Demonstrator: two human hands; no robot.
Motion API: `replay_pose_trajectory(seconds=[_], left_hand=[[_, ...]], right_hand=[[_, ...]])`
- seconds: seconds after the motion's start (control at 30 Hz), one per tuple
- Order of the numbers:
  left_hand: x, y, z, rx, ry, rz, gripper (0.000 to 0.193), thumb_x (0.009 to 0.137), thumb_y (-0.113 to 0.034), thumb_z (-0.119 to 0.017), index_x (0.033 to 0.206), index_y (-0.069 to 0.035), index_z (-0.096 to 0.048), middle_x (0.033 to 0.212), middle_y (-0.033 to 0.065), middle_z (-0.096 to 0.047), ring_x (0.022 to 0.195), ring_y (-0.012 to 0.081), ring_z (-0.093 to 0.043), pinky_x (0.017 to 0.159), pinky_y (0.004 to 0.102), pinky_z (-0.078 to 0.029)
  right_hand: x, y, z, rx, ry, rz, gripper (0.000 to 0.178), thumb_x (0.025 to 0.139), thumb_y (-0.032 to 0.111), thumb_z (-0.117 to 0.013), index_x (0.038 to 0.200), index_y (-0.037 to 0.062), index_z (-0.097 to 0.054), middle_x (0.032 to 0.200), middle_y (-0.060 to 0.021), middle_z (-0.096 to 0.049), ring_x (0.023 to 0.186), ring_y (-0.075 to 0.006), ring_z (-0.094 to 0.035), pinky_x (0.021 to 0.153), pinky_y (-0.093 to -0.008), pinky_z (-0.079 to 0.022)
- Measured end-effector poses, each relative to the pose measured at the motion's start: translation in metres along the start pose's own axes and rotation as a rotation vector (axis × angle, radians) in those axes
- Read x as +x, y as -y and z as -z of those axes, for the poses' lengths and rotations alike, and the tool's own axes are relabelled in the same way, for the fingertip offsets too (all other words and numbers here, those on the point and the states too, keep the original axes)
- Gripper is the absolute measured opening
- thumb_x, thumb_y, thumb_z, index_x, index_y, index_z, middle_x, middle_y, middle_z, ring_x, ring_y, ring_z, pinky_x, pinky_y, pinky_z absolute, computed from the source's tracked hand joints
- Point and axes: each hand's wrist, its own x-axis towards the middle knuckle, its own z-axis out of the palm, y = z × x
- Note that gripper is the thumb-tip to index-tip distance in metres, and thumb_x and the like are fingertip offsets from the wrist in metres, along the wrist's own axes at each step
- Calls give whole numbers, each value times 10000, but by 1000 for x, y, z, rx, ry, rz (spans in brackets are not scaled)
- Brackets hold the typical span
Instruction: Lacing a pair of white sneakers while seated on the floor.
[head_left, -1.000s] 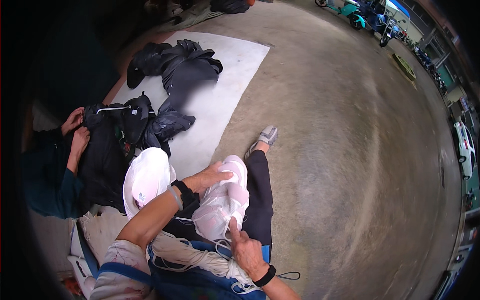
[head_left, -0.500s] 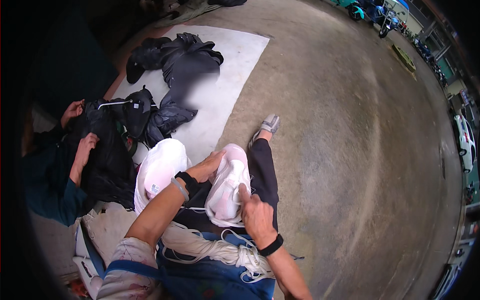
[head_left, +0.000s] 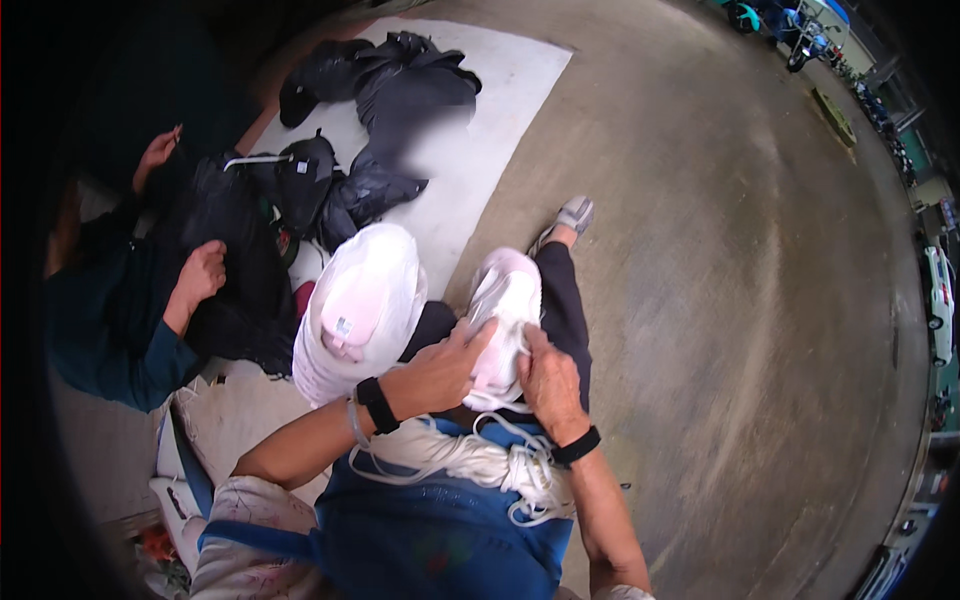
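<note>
A white and pale pink shoe upper (head_left: 508, 285) rests over my lap, its rounded end pointing away from me. From its left side my left hand (head_left: 445, 368) grips it, the fingertips closed at the lacing area. My right hand (head_left: 553, 388) is closed on its right edge, index finger bent against the lacing rows. Whether a lace end sits between those fingertips is too small to tell. Across my blue apron (head_left: 430, 535) lies a loose bundle of white shoelaces (head_left: 470, 458). Left of my hands, a stack of similar white and pink uppers (head_left: 365, 300) stands in whitish plastic.
At the left, a co-worker in a dark green sleeve (head_left: 110, 350) has both hands near dark material (head_left: 225, 290). Black shoe uppers (head_left: 415, 105) are heaped on a white sheet (head_left: 510, 80). Concrete floor (head_left: 690, 300) stretches right, towards parked motorbikes (head_left: 805, 40) and a white car (head_left: 938, 300).
My left hand has slid from the upper's far side down to its lacing area. My right hand has changed from a pointing finger to a closed grip. The view has shifted, moving the scene rightward.
</note>
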Motion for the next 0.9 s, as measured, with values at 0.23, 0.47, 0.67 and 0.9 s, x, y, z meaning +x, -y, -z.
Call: replay_pose_trajectory(seconds=[0.23, 0.47, 0.67, 0.9], left_hand=[[-4, -9, -48, 626, -242, -5, 631, 847, -48, -501, 1406, 128, -267, 1063, 396, -548, 728, 321, -680, 614, 315, -560], [2, -14, -49, 925, -178, -11, 628, 849, -89, -512, 1400, 129, -305, 885, 317, -637, 665, 217, -677, 503, 231, -522], [-2, -12, -52, 881, -103, -4, 685, 824, -128, -549, 1427, 86, -304, 887, 277, -632, 620, 203, -642, 480, 278, -509], [-15, -15, -43, 630, -156, -35, 698, 821, -140, -564, 1468, -49, -318, 962, 300, -600, 630, 243, -621, 577, 309, -525]], right_hand=[[-4, -10, -16, 59, -40, -21, 401, 812, 37, -584, 1202, -29, -517, 799, -279, -633, 758, -427, -647, 685, -475, -524], [-1, -10, -17, -13, -41, 2, 367, 827, 57, -568, 1187, -5, -531, 801, -259, -642, 742, -417, -646, 673, -474, -523], [-4, -11, -15, 40, -21, -45, 370, 836, 83, -578, 1194, 0, -530, 805, -251, -648, 753, -412, -647, 672, -479, -520], [-17, -3, 7, 136, 72, -91, 371, 904, 176, -573, 1227, 8, -503, 838, -243, -655, 753, -414, -648, 636, -471, -521]])
